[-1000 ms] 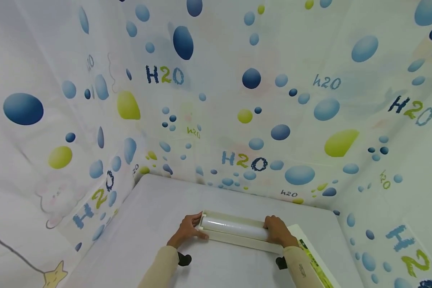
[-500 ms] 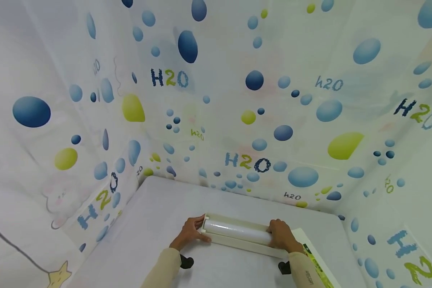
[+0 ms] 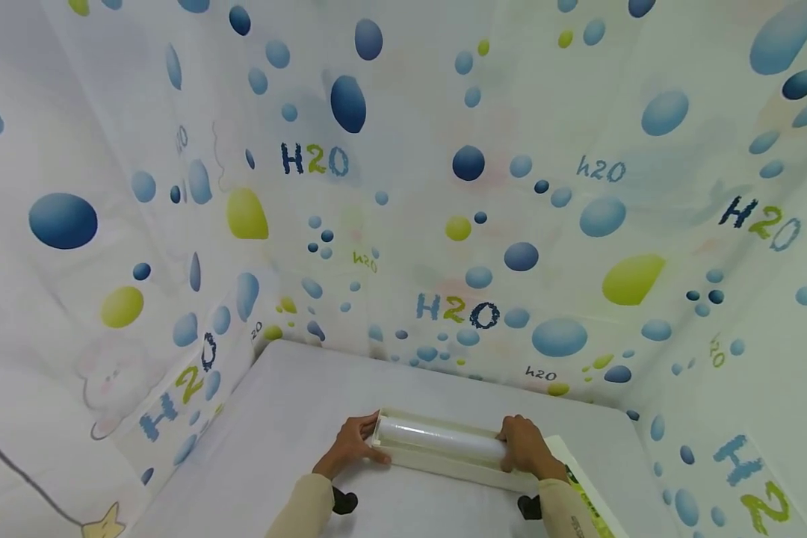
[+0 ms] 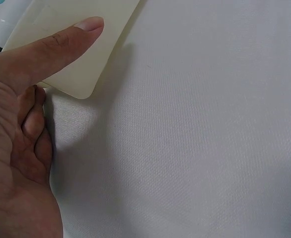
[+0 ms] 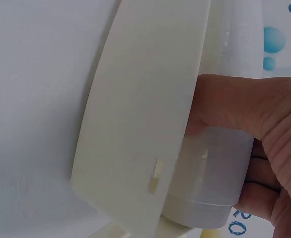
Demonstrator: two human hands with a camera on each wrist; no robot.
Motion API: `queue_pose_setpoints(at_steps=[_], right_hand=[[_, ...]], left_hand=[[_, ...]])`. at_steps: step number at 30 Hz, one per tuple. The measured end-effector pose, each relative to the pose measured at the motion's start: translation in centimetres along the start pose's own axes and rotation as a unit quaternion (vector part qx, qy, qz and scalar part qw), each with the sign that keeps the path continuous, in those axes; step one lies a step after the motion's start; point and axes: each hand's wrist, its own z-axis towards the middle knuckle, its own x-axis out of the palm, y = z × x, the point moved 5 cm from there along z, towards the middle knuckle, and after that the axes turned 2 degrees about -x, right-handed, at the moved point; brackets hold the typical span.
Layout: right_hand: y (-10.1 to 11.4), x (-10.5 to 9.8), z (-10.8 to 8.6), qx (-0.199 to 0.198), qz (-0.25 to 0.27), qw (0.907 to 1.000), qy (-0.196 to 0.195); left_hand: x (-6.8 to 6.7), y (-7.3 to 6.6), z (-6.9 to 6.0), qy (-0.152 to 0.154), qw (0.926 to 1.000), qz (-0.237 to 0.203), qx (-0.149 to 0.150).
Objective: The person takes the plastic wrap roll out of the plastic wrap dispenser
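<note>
A long cream holder [image 3: 453, 466] lies on the white surface with a shiny, film-like white roll [image 3: 444, 436] inside it. At its left end the left hand [image 3: 351, 447] grips the end, thumb along the front wall; in the left wrist view the thumb of that hand [image 4: 31, 64] presses flat on the cream wall [image 4: 78, 74]. Toward the right end, the right hand [image 3: 530, 448] has its fingers around the roll. The right wrist view shows the right hand [image 5: 254, 124] pinching the roll [image 5: 205, 173], its thumb between roll and cream wall [image 5: 130, 99].
Right of the holder, partly under the right forearm, lies a white-edged flat item with a green and yellow print [image 3: 595, 508]. White curtains [image 3: 403, 224] with blue and green drops and H2O lettering stand behind and beside the white table surface [image 3: 309, 388].
The camera view has shifted slightly. The right hand has moved a little along the roll toward the right end; the left hand keeps its grip on the left end.
</note>
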Motion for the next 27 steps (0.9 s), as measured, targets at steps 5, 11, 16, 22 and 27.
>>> queue_pose_setpoints(at_steps=[5, 11, 16, 22, 27], right_hand=[[-0.1, -0.2, -0.2, -0.003, 0.010, 0.9999, 0.001], [0.1, -1.3, 0.2, -0.019, 0.003, 0.9998, -0.009], [0.4, -2.4, 0.5, -0.024, -0.004, 0.9996, -0.010], [0.6, -3.6, 0.7, -0.025, -0.004, 0.9996, -0.010], [0.6, -4.2, 0.6, -0.031, -0.001, 0.9994, -0.018]], left_hand=[[0.1, 0.2, 0.0, -0.002, 1.0000, -0.005, -0.008], [0.1, 1.1, 0.5, 0.000, 0.9997, 0.001, -0.024], [0.0, 0.8, 0.5, 0.000, 0.9996, -0.012, -0.024], [0.0, 0.4, 0.2, 0.000, 0.9999, -0.003, -0.011], [0.1, 0.9, 0.4, 0.001, 1.0000, 0.004, -0.008]])
